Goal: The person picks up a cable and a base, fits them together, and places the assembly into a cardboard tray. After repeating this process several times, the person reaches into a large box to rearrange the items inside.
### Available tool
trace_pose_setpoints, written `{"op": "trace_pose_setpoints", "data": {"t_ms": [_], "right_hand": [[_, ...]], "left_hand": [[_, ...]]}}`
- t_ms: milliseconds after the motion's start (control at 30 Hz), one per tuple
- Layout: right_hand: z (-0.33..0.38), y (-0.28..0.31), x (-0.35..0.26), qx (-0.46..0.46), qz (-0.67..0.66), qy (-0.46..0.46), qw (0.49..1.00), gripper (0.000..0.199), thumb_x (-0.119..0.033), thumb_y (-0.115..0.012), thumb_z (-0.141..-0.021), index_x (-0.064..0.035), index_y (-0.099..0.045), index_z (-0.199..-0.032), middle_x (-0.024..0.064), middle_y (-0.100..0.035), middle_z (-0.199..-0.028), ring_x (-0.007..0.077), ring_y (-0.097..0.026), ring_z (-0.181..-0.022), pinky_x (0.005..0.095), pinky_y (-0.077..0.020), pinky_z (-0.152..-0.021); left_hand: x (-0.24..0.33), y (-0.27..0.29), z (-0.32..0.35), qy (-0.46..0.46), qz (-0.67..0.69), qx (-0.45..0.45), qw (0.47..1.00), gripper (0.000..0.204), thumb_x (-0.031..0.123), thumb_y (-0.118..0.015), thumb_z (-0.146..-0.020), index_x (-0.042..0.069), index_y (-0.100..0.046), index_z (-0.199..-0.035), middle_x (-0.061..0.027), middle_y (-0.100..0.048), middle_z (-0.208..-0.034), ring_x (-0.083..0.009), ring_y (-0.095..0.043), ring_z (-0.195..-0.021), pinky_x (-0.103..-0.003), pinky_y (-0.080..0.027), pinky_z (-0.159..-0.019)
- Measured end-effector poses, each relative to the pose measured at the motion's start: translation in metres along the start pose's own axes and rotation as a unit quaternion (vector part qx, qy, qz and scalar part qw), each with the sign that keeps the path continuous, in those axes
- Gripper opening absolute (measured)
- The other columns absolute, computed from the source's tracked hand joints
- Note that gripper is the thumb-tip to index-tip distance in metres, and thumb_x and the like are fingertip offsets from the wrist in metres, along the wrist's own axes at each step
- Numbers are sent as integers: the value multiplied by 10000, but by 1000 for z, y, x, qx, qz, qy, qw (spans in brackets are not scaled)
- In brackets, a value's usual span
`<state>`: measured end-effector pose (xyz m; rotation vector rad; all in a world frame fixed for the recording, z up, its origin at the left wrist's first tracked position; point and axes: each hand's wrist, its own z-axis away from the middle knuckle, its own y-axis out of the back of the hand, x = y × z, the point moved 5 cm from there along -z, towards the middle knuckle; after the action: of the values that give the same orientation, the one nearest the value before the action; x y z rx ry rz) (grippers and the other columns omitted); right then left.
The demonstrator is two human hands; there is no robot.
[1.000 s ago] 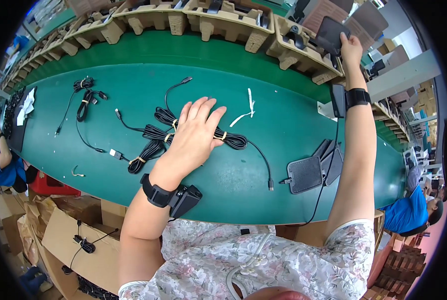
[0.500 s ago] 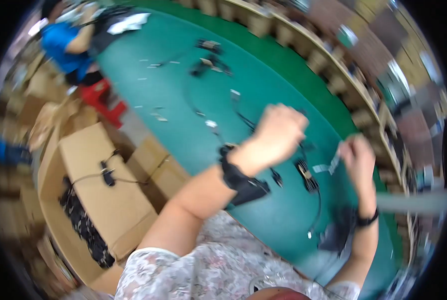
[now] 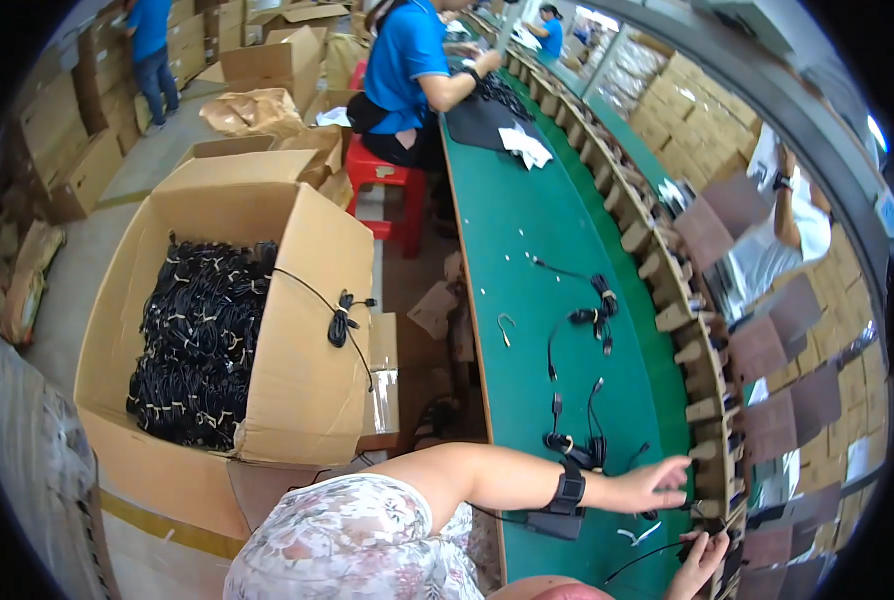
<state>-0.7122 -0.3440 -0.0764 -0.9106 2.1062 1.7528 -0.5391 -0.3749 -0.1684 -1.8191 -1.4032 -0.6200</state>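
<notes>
My left hand (image 3: 652, 486) reaches across the green table toward its right edge. Its fingers are apart and nothing shows in them. Lower down, my right hand (image 3: 701, 563) is closed on a black cable (image 3: 639, 563), whose free end trails left over the table. Between my arms lies a small white strip (image 3: 639, 536). Just beyond my left forearm are tied bundles of black cable (image 3: 573, 452) with plugs. Farther up the table rests another black cable bundle (image 3: 595, 314), along with a small hook-shaped piece (image 3: 507, 330).
A big cardboard box (image 3: 312, 310) full of black cable bundles (image 3: 202, 340) stands at my left; one cable bundle (image 3: 341, 322) lies on its flap. A slotted rack (image 3: 707, 440) runs along the table's right side. A co-worker in blue (image 3: 407, 60) sits on a red stool (image 3: 387, 180) at the far end.
The view has swung, bringing the full box and co-worker further into the picture. My left hand has moved to beside the rack. A cable now shows in my right hand.
</notes>
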Motion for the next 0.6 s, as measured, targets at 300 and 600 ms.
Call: {"op": "trace_pose_setpoints", "data": {"t_ms": [300,600], "right_hand": [[-33,-14,6,13,-208,142,968,339,-220,-489,-930,30,-472,-1158,123,-569,-970,217,-528,-888,316,-438,-789],[-13,-30,-33,64,63,217,972,263,-209,-510,-908,-5,-517,-1075,128,-592,-812,289,-556,-701,349,-464,-685]], "left_hand": [[-6,-47,39,177,146,-285,931,243,215,-598,-859,7,-531,-964,-6,-526,-608,-84,-499,-520,-226,-434,-489],[-25,-13,18,296,151,-223,916,158,176,-602,-844,27,-593,-790,-5,-516,-563,-67,-442,-430,-224,-382,-408]]}}
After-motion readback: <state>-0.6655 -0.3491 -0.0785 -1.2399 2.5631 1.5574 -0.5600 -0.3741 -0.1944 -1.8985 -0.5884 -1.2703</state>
